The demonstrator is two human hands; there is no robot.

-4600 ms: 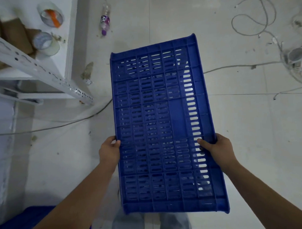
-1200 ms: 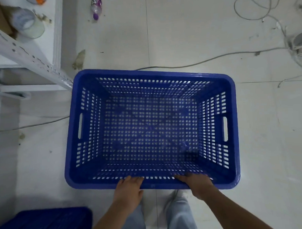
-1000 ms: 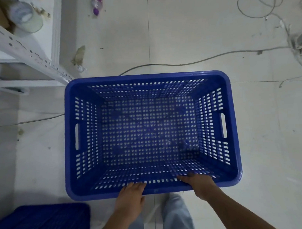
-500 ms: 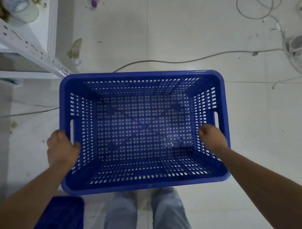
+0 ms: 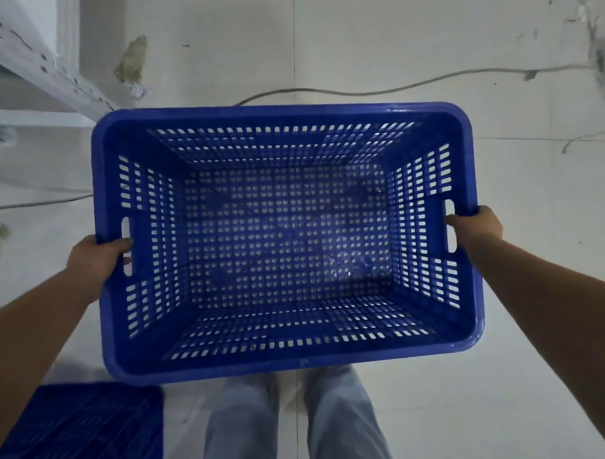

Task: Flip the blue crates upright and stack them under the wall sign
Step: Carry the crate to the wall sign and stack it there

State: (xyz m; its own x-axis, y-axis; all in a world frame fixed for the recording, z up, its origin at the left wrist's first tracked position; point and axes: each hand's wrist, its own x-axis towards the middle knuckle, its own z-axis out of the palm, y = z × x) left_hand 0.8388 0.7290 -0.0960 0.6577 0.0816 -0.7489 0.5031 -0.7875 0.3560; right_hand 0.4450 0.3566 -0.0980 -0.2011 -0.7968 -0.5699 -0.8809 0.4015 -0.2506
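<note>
A blue perforated crate [image 5: 288, 362] is upright, its open top facing me, and it fills the middle of the view above my legs. My left hand [image 5: 98, 258] grips the handle slot in its left wall. My right hand [image 5: 476, 228] grips the handle slot in its right wall. A second blue crate [image 5: 85, 432] lies at the bottom left with its slotted underside up; only a corner of it shows. No wall sign is in view.
A white metal shelf frame [image 5: 45, 71] stands at the upper left. A grey cable [image 5: 375, 89] runs across the tiled floor beyond the crate, with more tangled wires [image 5: 593, 40] at the upper right. A stain [image 5: 130, 60] marks the floor near the shelf.
The crate went from edge-on to upright. My hands left its near rim and moved to the side walls, where they now grip the handle slots. The crate looks larger and closer.
</note>
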